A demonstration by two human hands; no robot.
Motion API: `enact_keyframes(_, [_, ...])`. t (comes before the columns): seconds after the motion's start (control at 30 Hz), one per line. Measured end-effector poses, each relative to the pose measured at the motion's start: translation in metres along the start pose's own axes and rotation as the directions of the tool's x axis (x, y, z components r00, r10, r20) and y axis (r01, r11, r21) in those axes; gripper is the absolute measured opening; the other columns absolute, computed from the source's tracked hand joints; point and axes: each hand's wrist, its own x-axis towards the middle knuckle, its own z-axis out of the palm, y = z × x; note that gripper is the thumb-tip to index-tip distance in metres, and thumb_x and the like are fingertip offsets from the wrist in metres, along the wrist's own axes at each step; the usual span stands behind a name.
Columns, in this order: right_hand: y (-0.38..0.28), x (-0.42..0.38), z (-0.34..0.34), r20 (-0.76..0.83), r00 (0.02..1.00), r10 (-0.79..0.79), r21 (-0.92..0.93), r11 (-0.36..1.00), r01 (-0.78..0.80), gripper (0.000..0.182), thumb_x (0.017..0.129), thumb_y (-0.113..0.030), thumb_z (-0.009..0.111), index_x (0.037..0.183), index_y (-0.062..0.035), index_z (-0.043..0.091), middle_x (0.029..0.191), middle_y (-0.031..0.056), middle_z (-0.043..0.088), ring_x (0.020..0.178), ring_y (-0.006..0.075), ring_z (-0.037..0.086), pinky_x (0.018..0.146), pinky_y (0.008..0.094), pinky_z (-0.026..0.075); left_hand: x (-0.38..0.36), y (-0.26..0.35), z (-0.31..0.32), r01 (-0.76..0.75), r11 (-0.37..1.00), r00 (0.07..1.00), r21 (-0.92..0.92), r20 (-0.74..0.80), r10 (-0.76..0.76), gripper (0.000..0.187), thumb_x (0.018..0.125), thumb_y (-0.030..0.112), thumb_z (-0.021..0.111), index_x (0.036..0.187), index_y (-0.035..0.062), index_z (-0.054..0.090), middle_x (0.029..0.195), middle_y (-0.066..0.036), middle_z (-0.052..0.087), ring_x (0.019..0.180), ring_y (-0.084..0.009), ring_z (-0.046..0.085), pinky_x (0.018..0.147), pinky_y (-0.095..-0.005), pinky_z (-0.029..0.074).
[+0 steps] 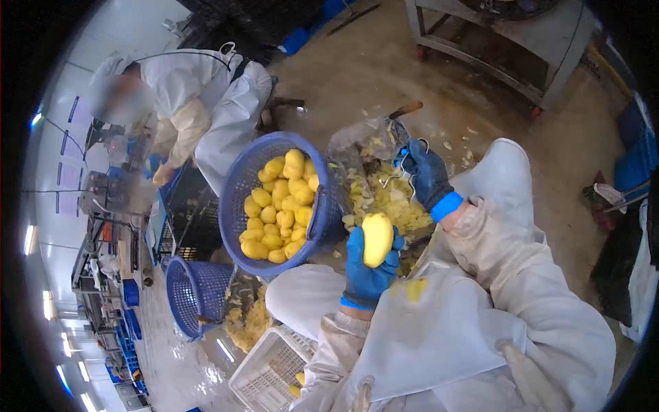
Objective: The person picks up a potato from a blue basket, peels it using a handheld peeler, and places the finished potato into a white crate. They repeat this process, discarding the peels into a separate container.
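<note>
Working from the nearest things outward, I am looking down at a white apron [439, 329] and at a white slatted crate [268, 374] lying low on the left. Just beyond them my left hand [367, 275], gloved in blue, is wrapping its fingers around a peeled potato [377, 238] and holding it upright above my lap. Farther and to the right, my right hand [427, 175], also gloved in blue, is closing its fingers on a metal peeler [401, 172] over a heap of peelings [388, 199]. To the left of the potato a blue basket [244, 182] is sitting tilted and filling with peeled potatoes [281, 206]; a second blue basket [195, 292] is lying lower left. At the far left a co-worker [206, 110] in white is bending over their own work. I am judging the peeling of this potato nearly finished; the next move is calling for a short carry left to the basket's mouth.
</note>
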Motion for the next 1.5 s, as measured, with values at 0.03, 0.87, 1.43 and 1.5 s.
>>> enact_keyframes(0.03, [0.001,0.003,-0.002,-0.032,0.999,0.044,0.178,0.983,-0.037,0.035,0.094,-0.034,0.044,0.099,-0.0013,0.056,0.081,0.0042,0.059,0.075,0.0112,0.054,0.071,0.0267,0.044,0.001,0.001,0.001,0.027,0.999,0.999,-0.046,-0.038,-0.029,0.048,0.091,0.046,0.043,0.115,0.0056,0.051,0.099,-0.011,0.060,0.081,-0.0244,0.060,0.058,-0.0258,0.051])
enact_keyframes(0.87, [-0.011,-0.024,0.031,-0.005,0.984,0.178,0.301,0.939,-0.168,0.035,0.093,-0.034,0.045,0.086,-0.0037,0.060,0.079,0.0053,0.061,0.075,0.0141,0.056,0.073,0.0283,0.044,-0.006,0.001,0.001,-0.447,0.026,0.695,0.894,0.329,0.640,0.055,0.072,0.014,0.069,0.119,-0.0017,0.045,0.119,-0.013,0.049,0.105,-0.0215,0.050,0.090,-0.0340,0.043])
enact_keyframes(1.43, [0.021,-0.019,0.021,-0.018,0.950,0.313,0.272,0.915,-0.296,0.028,0.091,-0.028,0.050,0.081,-0.0047,0.061,0.074,0.0022,0.060,0.069,0.0136,0.057,0.068,0.0256,0.045,-0.009,0.014,0.024,-0.405,-0.490,0.639,0.772,0.622,0.453,0.090,0.069,0.020,0.077,0.136,-0.0036,0.021,0.109,-0.018,0.055,0.093,-0.0260,0.056,0.079,-0.0337,0.048])
enact_keyframes(1.5, [0.021,-0.010,0.004,-0.076,0.979,0.191,-0.040,0.980,-0.194,0.030,0.091,-0.030,0.050,0.080,-0.0048,0.061,0.074,0.0024,0.061,0.070,0.0131,0.057,0.068,0.0260,0.044,-0.014,0.013,0.012,-0.425,-0.365,0.675,0.828,0.559,0.482,0.090,0.069,0.021,0.077,0.136,-0.0038,0.022,0.112,-0.019,0.053,0.093,-0.0269,0.056,0.079,-0.0341,0.048])
